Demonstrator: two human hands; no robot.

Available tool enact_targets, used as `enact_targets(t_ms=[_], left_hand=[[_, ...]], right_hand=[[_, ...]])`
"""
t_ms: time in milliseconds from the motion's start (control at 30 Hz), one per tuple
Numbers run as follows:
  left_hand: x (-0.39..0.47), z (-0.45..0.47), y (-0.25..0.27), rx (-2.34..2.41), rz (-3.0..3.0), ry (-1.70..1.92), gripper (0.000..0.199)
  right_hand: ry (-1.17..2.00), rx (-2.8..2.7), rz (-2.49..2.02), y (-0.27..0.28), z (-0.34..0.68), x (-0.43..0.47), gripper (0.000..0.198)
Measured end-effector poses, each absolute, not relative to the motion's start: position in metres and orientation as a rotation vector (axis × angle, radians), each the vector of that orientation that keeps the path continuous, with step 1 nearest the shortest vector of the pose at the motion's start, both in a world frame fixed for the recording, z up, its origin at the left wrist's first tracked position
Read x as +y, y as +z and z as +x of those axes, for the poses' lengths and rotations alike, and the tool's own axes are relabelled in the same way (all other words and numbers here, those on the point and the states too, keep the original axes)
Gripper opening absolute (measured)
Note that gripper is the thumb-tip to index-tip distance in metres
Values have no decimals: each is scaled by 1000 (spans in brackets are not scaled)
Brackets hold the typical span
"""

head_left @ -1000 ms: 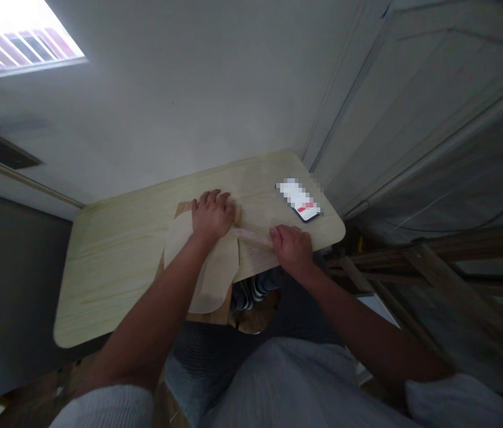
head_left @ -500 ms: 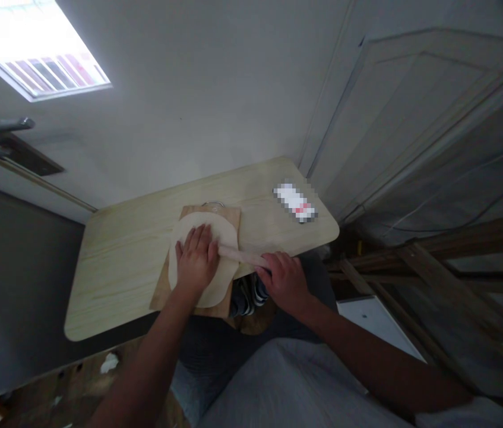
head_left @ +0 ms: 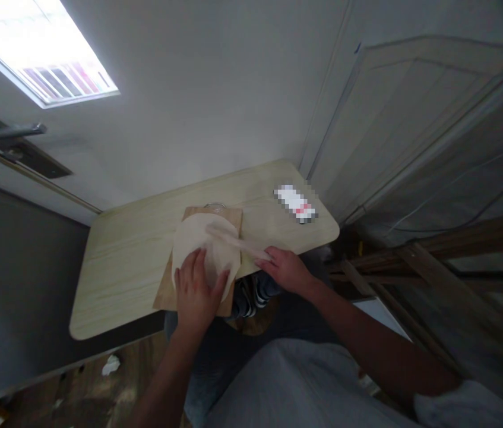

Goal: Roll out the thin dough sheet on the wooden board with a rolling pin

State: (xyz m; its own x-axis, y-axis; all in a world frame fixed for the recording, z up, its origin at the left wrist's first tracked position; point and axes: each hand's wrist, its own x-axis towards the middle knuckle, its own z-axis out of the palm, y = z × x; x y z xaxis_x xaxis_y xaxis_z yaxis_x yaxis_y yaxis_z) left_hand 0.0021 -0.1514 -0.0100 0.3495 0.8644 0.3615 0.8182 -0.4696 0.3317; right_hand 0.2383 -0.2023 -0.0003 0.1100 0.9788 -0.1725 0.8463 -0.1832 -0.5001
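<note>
A round, flat sheet of dough (head_left: 193, 232) covers most of a wooden cutting board (head_left: 165, 291) that has a metal handle at its far end. My left hand (head_left: 198, 291) rests on the near part of the dough, fingers spread and holding nothing. In my right hand (head_left: 287, 270) is one end of a wooden rolling pin (head_left: 239, 242), with the fingers closed around it. The pin's other end reaches over the far half of the dough and is blurred; whether it touches the sheet I cannot tell.
The board lies on a pale wooden table (head_left: 120, 261) with rounded corners. A phone (head_left: 296, 202), pixelated, lies at the table's right end. Behind stands a white door with a metal handle (head_left: 15, 132). Crumpled white paper (head_left: 111, 364) is on the floor at lower left.
My left hand has come nearer to me across the dough, off the end of the rolling pin. The pin's free end has swung farther from me, still gripped by my right hand.
</note>
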Motion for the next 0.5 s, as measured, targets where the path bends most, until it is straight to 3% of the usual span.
enact_targets(t_ms=[167,500], left_hand=[[-166,24,-11,1508,2570,420,64],[-159,6,-11,1458,2578,347,54]], right_hand=[[591,-1639,-2293,0,251,-189,33],[415,-1644,-2440,-6,255,-181,33]])
